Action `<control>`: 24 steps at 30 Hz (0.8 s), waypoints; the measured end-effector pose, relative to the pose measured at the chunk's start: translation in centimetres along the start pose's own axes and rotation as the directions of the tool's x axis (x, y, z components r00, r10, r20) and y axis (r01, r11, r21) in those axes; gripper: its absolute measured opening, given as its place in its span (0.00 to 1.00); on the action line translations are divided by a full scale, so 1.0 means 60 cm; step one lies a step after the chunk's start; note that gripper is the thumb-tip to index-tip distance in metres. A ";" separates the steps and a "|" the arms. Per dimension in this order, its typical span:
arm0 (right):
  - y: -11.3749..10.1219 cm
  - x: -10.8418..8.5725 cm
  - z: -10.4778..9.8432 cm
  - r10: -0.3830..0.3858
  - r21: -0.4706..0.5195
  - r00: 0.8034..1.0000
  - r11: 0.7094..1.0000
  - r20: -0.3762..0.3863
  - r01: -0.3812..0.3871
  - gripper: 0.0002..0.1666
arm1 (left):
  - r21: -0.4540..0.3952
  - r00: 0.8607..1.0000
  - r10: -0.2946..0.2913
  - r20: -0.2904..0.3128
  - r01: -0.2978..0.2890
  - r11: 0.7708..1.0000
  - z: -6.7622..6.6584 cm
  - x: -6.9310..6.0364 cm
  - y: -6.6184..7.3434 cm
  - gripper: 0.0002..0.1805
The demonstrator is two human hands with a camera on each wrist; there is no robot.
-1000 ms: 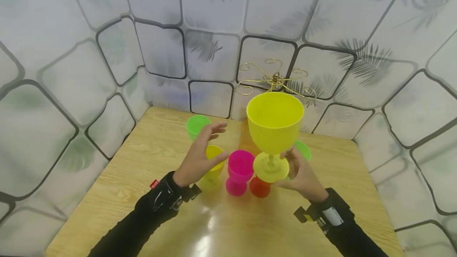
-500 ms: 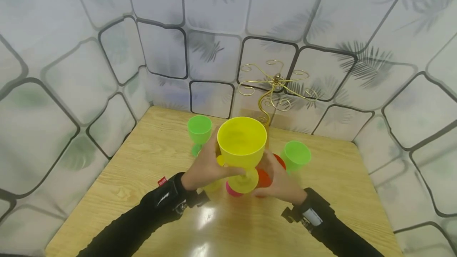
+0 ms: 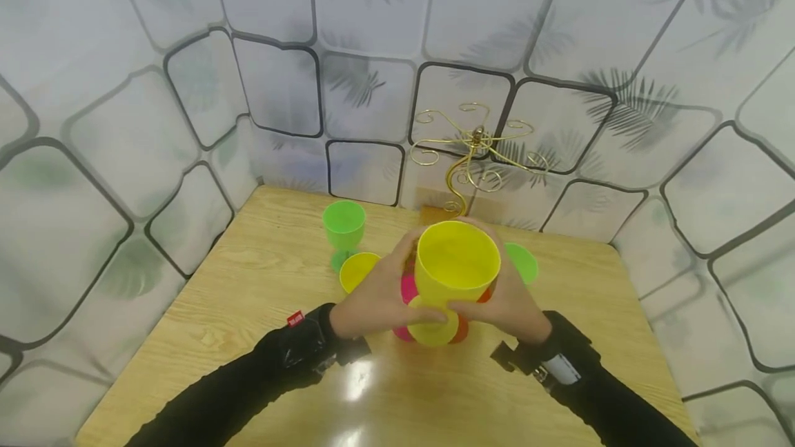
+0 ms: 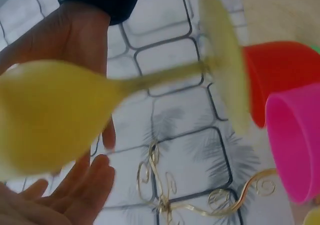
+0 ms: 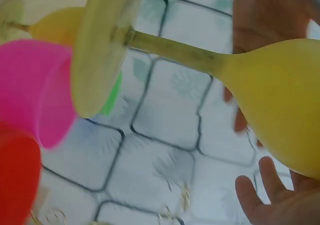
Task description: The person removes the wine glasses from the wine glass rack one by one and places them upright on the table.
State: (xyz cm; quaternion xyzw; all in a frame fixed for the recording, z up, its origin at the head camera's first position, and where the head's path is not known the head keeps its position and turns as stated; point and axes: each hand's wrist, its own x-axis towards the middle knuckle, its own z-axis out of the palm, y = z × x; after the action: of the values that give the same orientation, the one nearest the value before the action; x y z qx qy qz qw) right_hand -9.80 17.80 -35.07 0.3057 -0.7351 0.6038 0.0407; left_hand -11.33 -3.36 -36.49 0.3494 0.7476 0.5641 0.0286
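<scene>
Both hands hold a yellow plastic goblet [image 3: 456, 264] upright above the table, its open rim facing up. My left hand [image 3: 386, 295] grips the bowl from the left, and my right hand [image 3: 511, 299] grips it from the right. In the left wrist view, the goblet's stem and round foot [image 4: 225, 65] stick out below the hands. Behind it stand a magenta goblet [image 3: 408, 288] and a red goblet [image 3: 461, 330], both mostly hidden. A second yellow goblet [image 3: 358, 272] is partly covered by my left hand.
At the back of the wooden table [image 3: 273, 247] rises a gold metal stand [image 3: 477, 135] with curled arms. One green goblet [image 3: 344, 223] stands back left, another green goblet [image 3: 523, 263] right, behind my right hand. Patterned cloth walls [image 3: 366, 171] enclose the table's back and sides.
The right hand brought the yellow goblet lower and left, and the left hand came to its bowl. Since half a second ago, both hands have shifted slightly right with it.
</scene>
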 end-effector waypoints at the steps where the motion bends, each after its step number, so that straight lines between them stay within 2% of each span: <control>1: -0.006 -0.004 -0.011 -0.013 0.006 0.999 1.000 -0.035 0.013 0.52 | 0.033 1.000 0.012 -0.001 -0.011 0.999 -0.005 -0.001 -0.001 0.52; 4: -0.025 -0.018 -0.063 -0.065 0.102 0.982 0.991 -0.178 0.084 0.47 | 0.136 0.997 0.043 -0.058 -0.035 0.990 -0.033 -0.008 -0.008 0.50; 6: -0.035 -0.023 -0.109 -0.105 0.177 0.948 0.971 -0.301 0.163 0.43 | 0.186 0.989 0.054 -0.137 -0.028 0.982 -0.060 -0.015 -0.017 0.46; 9: -0.037 -0.023 -0.184 -0.140 0.234 0.866 0.931 -0.480 0.280 0.39 | 0.195 0.965 0.015 -0.261 0.038 0.980 -0.102 -0.026 -0.033 0.39; 10: -0.034 -0.021 -0.208 -0.140 0.227 0.838 0.927 -0.527 0.298 0.39 | 0.196 0.955 0.000 -0.298 0.061 0.979 -0.115 -0.030 -0.041 0.37; 12: -0.021 -0.018 -0.248 -0.117 0.178 0.777 0.942 -0.618 0.284 0.39 | 0.207 0.934 -0.020 -0.356 0.099 0.973 -0.138 -0.036 -0.060 0.34; 14: 0.002 -0.013 -0.279 -0.063 0.138 0.734 0.968 -0.676 0.210 0.40 | 0.228 0.916 -0.042 -0.400 0.144 0.963 -0.153 -0.041 -0.082 0.31; 16: 0.034 -0.008 -0.301 0.012 0.075 0.701 0.995 -0.713 0.060 0.42 | 0.252 0.900 -0.068 -0.430 0.192 0.949 -0.162 -0.045 -0.105 0.29; 17: 0.055 -0.006 -0.309 0.044 0.029 0.687 0.999 -0.725 -0.033 0.43 | 0.253 0.893 -0.088 -0.441 0.218 0.943 -0.164 -0.048 -0.117 0.28; 19: 0.100 0.000 -0.318 0.123 -0.036 0.665 0.975 -0.737 -0.221 0.46 | 0.241 0.882 -0.132 -0.453 0.263 0.934 -0.165 -0.053 -0.139 0.27; 21: 0.145 0.005 -0.318 0.179 -0.109 0.658 0.922 -0.731 -0.373 0.49 | 0.219 0.874 -0.172 -0.455 0.297 0.929 -0.164 -0.059 -0.156 0.27; 24: 0.209 0.009 -0.307 0.255 -0.155 0.672 0.860 -0.695 -0.487 0.52 | 0.193 0.867 -0.205 -0.454 0.320 0.927 -0.159 -0.066 -0.173 0.27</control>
State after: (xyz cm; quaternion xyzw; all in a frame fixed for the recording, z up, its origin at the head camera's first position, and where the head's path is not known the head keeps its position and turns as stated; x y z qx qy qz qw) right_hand -22.19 35.48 -40.75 -0.0941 -0.8101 0.5357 0.2191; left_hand -17.61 -14.63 -43.39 0.1124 0.8442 0.5136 -0.1046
